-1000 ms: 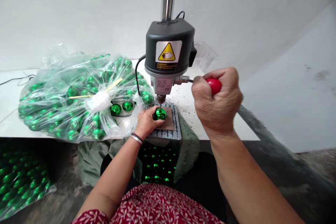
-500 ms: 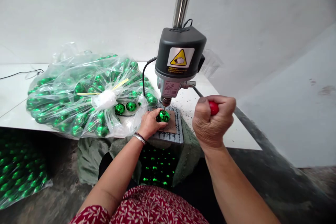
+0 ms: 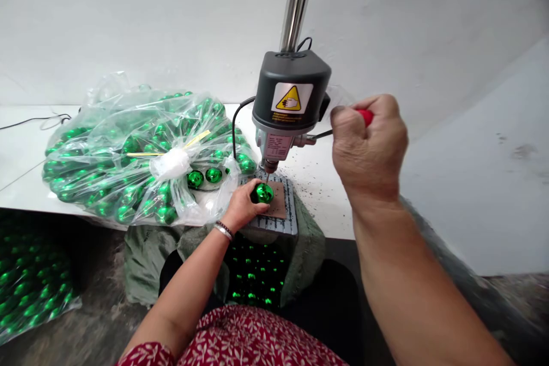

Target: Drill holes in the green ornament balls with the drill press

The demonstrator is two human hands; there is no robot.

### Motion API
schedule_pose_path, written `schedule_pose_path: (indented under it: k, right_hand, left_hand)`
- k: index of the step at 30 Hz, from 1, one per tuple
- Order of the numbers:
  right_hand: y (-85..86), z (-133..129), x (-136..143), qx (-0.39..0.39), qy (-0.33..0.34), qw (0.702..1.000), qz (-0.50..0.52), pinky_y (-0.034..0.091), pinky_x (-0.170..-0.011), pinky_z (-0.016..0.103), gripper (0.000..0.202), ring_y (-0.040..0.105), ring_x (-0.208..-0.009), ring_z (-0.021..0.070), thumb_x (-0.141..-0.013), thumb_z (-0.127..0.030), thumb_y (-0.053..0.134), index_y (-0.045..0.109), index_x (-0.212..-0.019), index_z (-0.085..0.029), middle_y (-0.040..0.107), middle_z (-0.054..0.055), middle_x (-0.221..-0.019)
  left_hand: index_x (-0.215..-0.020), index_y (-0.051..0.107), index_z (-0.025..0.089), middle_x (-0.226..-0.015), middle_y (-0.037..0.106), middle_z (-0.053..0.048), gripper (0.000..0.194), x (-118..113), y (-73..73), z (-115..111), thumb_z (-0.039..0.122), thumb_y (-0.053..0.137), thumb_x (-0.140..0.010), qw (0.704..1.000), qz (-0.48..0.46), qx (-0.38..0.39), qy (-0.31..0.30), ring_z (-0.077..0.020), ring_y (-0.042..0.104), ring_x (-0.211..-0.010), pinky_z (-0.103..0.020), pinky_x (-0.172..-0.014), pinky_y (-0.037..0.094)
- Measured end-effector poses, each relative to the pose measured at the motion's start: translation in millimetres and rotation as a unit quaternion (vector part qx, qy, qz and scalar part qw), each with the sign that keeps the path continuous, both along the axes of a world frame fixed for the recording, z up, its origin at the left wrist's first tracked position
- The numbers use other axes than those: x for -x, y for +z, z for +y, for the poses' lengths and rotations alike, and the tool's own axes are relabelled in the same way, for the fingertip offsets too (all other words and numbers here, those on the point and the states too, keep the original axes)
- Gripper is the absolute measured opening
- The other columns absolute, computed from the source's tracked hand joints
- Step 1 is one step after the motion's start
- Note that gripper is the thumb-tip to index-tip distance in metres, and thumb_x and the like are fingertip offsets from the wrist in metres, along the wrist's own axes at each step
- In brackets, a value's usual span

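A shiny green Christmas ball (image 3: 265, 193) is pinched between the thumb and fingers of my left hand (image 3: 242, 204). It sits on a brown board (image 3: 278, 209) on the grey base of a drill press (image 3: 293, 91). Just over the ball's top is the thin drill bit (image 3: 268, 178); whether they touch, I cannot tell. At the machine's right, my right hand (image 3: 371, 148) is wrapped around the red knob (image 3: 366, 116) of the feed lever (image 3: 322, 134). Its fingers are closed, and part of the knob shows above them.
A large clear bag (image 3: 171, 164) of green balls lies left on the white table (image 3: 26, 194). Two loose balls (image 3: 205, 176) sit beside it. More bagged balls (image 3: 32, 291) are at lower left. Dark shavings lie around the base, and balls show below its front edge.
My right hand has swung the lever's red knob upward and slightly right. More of the drill bit now shows above the ball. My left hand still holds the ball in about the same place.
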State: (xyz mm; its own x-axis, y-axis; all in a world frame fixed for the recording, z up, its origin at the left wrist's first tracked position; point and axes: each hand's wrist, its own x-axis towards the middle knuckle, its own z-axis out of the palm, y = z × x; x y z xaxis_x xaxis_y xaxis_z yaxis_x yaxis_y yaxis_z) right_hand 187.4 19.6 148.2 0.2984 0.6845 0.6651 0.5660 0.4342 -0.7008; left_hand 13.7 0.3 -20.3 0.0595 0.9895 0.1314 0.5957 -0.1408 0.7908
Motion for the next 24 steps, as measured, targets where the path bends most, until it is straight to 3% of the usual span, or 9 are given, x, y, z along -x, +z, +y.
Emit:
schedule_pose_path:
  k: [2,4,6,8,10,12,14,19,24]
  right_hand:
    - [11.1,3,1,0.027,-0.008,1.000,0.005,0.036,-0.061,0.025,0.022,0.035,-0.060,0.0065,-0.082,-0.033,0.058,0.042,-0.074,-0.021,0.041,-0.005,-0.063]
    - [12.6,4,2,0.016,-0.019,1.000,0.013,0.036,-0.061,0.025,0.020,0.035,-0.062,0.0074,-0.080,-0.031,0.060,0.044,-0.073,-0.021,0.043,-0.004,-0.064]
    - [10.0,4,3,-0.004,-0.026,0.999,0.021,0.036,-0.061,0.026,0.019,0.036,-0.063,0.0083,-0.078,-0.030,0.062,0.047,-0.073,-0.020,0.044,-0.004,-0.064]
    - [8.0,4,4,-0.010,-0.028,0.999,0.026,0.036,-0.061,0.026,0.018,0.037,-0.063,0.0086,-0.077,-0.028,0.063,0.048,-0.073,-0.020,0.046,-0.003,-0.064]
    - [7.6,4,4,-0.009,-0.030,0.999,0.033,0.037,-0.060,0.025,0.018,0.038,-0.062,0.0084,-0.077,-0.026,0.065,0.049,-0.073,-0.020,0.046,-0.004,-0.064]
    - [7.4,4,3,-0.008,-0.034,0.999,0.038,0.037,-0.060,0.025,0.019,0.038,-0.061,0.0078,-0.076,-0.024,0.067,0.049,-0.073,-0.020,0.046,-0.004,-0.063]
    - [5.1,5,2,-0.018,-0.033,0.999,0.032,0.038,-0.060,0.024,0.018,0.039,-0.061,0.0072,-0.078,-0.025,0.067,0.049,-0.074,-0.019,0.047,-0.005,-0.065]
    - [-5.9,8,-2,-0.064,-0.014,0.998,0.006,0.038,-0.059,0.021,0.021,0.040,-0.063,0.0055,-0.087,-0.035,0.060,0.052,-0.082,-0.017,0.048,-0.005,-0.069]
    - [-5.2,8,-1,-0.058,-0.009,0.998,0.013,0.038,-0.061,0.021,0.018,0.040,-0.062,0.0040,-0.086,-0.030,0.063,0.051,-0.082,-0.016,0.047,-0.006,-0.067]
  left_hand:
    - [-0.128,0.067,0.020,-0.123,0.074,-0.007,0.059,9,3.0,-14,0.019,0.081,-0.071,0.999,-0.008,-0.004,-0.031,-0.0269,0.067,-0.116,-0.040,-0.107,0.049]
    - [-0.131,0.067,0.021,-0.134,0.070,-0.010,0.065,21,8.9,-30,0.022,0.085,-0.069,0.997,-0.010,-0.002,-0.078,-0.0285,0.063,-0.126,-0.041,-0.113,0.046]
    - [-0.131,0.069,0.022,-0.136,0.070,-0.010,0.063,36,17.1,-42,0.029,0.086,-0.070,0.994,-0.013,0.010,-0.109,-0.0277,0.065,-0.122,-0.040,-0.110,0.049]
    - [-0.127,0.072,0.022,-0.128,0.074,-0.009,0.049,51,25.0,-45,0.036,0.079,-0.080,0.997,-0.008,0.017,-0.074,-0.0250,0.069,-0.110,-0.037,-0.102,0.053]
    - [-0.123,0.073,0.019,-0.122,0.076,-0.009,0.035,67,30.0,-36,0.032,0.063,-0.093,0.999,0.028,0.009,0.031,-0.0238,0.070,-0.107,-0.035,-0.100,0.054]
    - [-0.124,0.072,0.016,-0.126,0.075,-0.012,0.035,81,31.3,-15,0.019,0.052,-0.095,0.982,0.106,0.002,0.155,-0.0252,0.068,-0.118,-0.035,-0.108,0.050]
    - [-0.125,0.071,0.013,-0.132,0.072,-0.016,0.039,92,30.0,9,0.013,0.053,-0.091,0.958,0.202,0.043,0.201,-0.0281,0.065,-0.126,-0.035,-0.111,0.047]
    - [-0.140,0.060,0.016,-0.139,0.068,-0.017,0.053,102,25.8,44,0.019,0.060,-0.087,0.922,0.315,0.133,0.180,-0.0314,0.068,-0.121,-0.035,-0.098,0.053]
    - [-0.144,0.057,0.016,-0.135,0.071,-0.016,0.057,104,20.5,39,0.037,0.063,-0.091,0.944,0.271,0.139,0.125,-0.0295,0.068,-0.121,-0.032,-0.097,0.052]
